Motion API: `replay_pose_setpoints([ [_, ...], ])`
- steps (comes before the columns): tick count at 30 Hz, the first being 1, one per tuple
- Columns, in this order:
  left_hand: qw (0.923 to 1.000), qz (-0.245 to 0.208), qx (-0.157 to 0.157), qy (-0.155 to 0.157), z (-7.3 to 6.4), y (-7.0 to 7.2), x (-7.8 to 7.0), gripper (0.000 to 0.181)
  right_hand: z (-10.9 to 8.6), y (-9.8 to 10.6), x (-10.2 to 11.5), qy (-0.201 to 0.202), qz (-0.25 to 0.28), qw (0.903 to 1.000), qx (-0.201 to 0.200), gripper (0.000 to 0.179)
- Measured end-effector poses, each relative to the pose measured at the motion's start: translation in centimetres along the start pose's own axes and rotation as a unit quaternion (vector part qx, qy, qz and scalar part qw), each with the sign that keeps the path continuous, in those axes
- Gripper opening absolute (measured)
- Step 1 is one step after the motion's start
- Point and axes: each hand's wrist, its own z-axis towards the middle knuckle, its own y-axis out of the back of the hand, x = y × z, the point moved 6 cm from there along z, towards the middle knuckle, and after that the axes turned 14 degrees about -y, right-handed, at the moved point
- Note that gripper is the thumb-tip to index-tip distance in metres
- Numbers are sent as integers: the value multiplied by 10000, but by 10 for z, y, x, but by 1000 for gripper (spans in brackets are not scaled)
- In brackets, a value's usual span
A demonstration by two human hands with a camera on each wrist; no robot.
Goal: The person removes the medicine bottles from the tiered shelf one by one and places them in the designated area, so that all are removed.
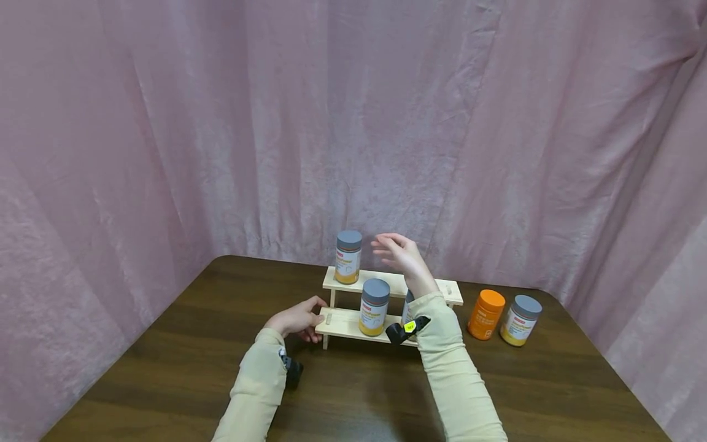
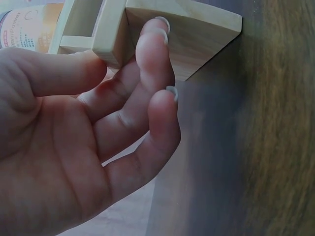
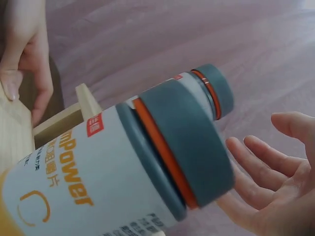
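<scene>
A two-tier wooden rack [image 1: 345, 324] stands on the table. My left hand [image 1: 295, 320] holds the left end of its lower shelf, the thumb against the board [image 2: 112, 34] in the left wrist view. My right hand [image 1: 405, 258] hovers over the upper shelf with loosely bent fingers and nothing in it. Left of it, a grey-lidded supplement bottle [image 1: 348, 258] stands on the upper shelf. A similar bottle [image 1: 374, 308] stands mid lower shelf; another [image 1: 407, 307] is mostly hidden behind my right forearm. A large white-labelled bottle [image 3: 98, 167] fills the right wrist view.
On the table right of the rack stand an orange bottle [image 1: 486, 314] and another grey-lidded bottle [image 1: 520, 320]. The dark wooden table [image 1: 182, 368] reaches back to a pink curtain [image 1: 276, 123].
</scene>
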Motion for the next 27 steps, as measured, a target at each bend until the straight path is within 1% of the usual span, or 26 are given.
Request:
replay_pose_setpoints([
  [5, 10000, 70, 1, 50, -2, -3, -1, 30, 10, -10, -10, -155, -128, 9996, 199, 43],
  [9, 9999, 70, -11, 83, -5, -4, -1, 29, 10, -20, -13, -96, -212, 9989, 397, 50],
  [14, 9999, 81, -30, 72, -4, -2, -1, 31, 11, -29, -7, -11, -570, 9977, 374, 58],
  [17, 9999, 85, -32, 83, -4, -2, 1, 31, 13, -36, -5, -30, -653, 9971, 402, 63],
  [22, 10000, 38, 28, 66, -3, -3, 1, 31, 14, -44, -5, -171, -555, 9972, 480, 70],
  [27, 10000, 11, 44, 65, -4, -4, -1, 32, 14, -50, -4, -314, -786, 9958, 352, 81],
])
